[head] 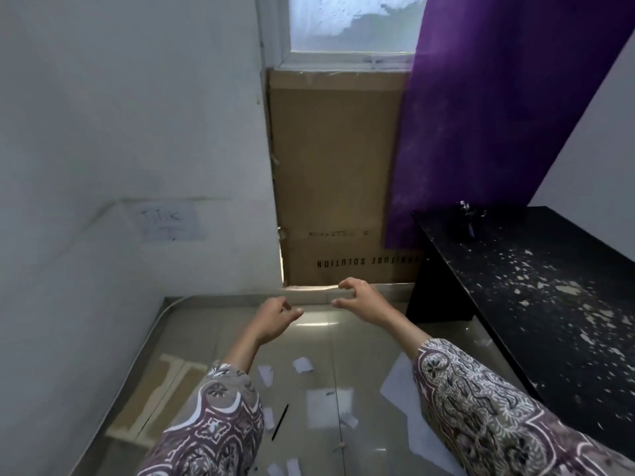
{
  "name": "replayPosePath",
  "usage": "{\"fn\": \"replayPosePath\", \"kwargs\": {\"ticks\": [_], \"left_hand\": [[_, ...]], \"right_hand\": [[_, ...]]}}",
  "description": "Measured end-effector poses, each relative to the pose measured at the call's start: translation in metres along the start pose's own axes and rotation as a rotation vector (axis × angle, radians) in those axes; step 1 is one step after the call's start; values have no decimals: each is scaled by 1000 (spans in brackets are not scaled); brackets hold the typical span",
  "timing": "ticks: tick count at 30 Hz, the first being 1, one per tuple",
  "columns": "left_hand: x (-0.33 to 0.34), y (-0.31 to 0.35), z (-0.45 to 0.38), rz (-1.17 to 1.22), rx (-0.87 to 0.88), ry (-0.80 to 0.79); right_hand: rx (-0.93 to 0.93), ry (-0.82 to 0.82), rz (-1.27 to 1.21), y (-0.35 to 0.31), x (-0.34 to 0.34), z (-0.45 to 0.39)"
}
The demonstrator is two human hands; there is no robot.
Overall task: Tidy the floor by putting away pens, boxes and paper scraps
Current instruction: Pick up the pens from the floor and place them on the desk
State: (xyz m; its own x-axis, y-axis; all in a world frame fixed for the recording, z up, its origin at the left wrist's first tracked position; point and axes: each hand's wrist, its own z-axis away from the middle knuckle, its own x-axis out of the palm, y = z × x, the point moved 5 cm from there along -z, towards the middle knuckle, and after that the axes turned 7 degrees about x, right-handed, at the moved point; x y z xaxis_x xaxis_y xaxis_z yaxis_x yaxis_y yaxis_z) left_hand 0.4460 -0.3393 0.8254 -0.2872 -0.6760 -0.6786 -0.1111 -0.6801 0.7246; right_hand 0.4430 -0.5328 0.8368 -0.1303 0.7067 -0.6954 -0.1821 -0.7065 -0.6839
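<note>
Left hand (275, 316) and right hand (360, 300) raised over floor (213, 338), fingers loosely curled, holding nothing. Pen (280, 421) and paper scraps (302, 365) on near floor, flattened box (161, 400) near left.

Dim daylight from window (354, 22); floor (319, 324) glare; soft, wide-angle edge distortion.

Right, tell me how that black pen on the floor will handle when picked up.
The black pen looks thin and straight, so probably stiff and light. Lying flat on glossy floor tile, it may roll or skid when nudged. Its slimness likely calls for a fingertip pinch.
</note>
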Motion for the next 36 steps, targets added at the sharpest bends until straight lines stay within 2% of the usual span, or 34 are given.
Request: {"fn": "replayPosePath", "kwargs": {"ticks": [13, 17, 26, 30, 36], "left_hand": [[8, -116, 128, -13, -251, -55], [6, -167, 163, 13, -335, -88], [6, -267, 193, -5, -361, -161], [32, -322, 209, 98, -448, -142], [100, -411, 217, 179, -564, -89]], "right_hand": [[-30, -290, 74, -17, 154, 57], [5, -377, 95, -23, 216, 73], [167, -449, 36, -19, 328, 86], [245, -505, 22, 1, 388, 92], [230, -589, 93, 54, 477, 72]]}}
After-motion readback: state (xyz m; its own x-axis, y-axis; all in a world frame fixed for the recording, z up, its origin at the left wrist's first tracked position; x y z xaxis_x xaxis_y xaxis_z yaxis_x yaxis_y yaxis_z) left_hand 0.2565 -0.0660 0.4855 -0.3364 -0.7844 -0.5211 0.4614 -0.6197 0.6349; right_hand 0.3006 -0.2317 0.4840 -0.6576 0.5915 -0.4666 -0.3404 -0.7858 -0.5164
